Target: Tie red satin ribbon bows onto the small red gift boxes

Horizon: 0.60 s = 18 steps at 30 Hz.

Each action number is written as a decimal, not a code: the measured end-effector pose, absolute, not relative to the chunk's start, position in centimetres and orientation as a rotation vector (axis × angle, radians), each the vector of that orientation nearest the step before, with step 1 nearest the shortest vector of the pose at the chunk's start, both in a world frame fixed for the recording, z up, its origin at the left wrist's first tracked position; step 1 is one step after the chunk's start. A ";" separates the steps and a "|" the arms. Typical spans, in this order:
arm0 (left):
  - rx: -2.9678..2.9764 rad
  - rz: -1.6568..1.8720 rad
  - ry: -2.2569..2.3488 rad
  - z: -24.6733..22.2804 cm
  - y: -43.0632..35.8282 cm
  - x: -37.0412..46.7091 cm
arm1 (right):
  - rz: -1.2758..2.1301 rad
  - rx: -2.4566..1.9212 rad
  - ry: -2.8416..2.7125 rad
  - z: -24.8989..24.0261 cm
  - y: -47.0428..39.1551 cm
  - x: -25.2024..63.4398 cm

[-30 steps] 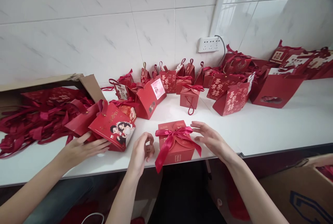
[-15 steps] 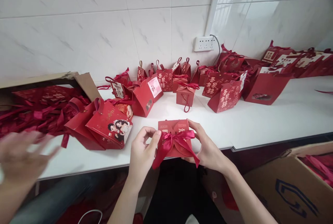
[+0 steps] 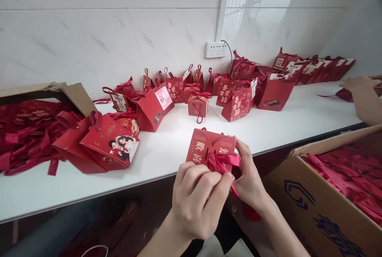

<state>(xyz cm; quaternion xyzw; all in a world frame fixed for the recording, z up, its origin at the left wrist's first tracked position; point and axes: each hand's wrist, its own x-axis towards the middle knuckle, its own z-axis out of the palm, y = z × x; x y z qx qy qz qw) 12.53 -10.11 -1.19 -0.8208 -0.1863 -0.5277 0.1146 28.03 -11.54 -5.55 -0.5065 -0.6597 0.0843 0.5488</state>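
Observation:
A red gift box with gold lettering and rounded, overlapping flaps is held in front of me at the table's front edge. Across its top runs a magenta ribbon bow. My left hand lies over the near side of the box, fingers curled and pinching the ribbon; what exactly sits between the fingertips is partly hidden. From the right, my right hand grips the box's side, thumb near the bow and fingers behind the edge.
Several finished red boxes and bags stand along the white table. Left is an open carton with ribbons spilling out. Lower right stands another carton full of red pieces. Another person's hand is at the far right.
My left hand has moved from the box's left side over to the ribbon. The box has turned and tilted. Another person's hand left the left side; one now shows at the far right.

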 end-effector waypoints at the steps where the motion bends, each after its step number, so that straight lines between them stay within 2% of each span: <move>1: -2.408 -1.550 -0.534 -1.0 -10.3 12.6 | 0.200 -1.208 -1.545 -5.6 -11.9 28.3; 6: -2.385 -1.640 -0.500 -0.1 -10.2 12.6 | 0.175 -1.264 -1.476 -5.9 -13.3 29.6; 9: -2.325 -1.663 -0.713 0.1 -8.4 12.4 | 0.126 -1.308 -1.475 -5.7 -14.3 30.6; 14: -2.490 -1.439 -1.359 -1.2 -4.5 13.6 | 0.017 -1.405 -1.441 -5.1 -16.4 32.9; 18: -2.824 -1.275 -1.371 -3.1 -3.7 17.1 | -0.110 -1.533 -1.363 -4.7 -19.4 35.5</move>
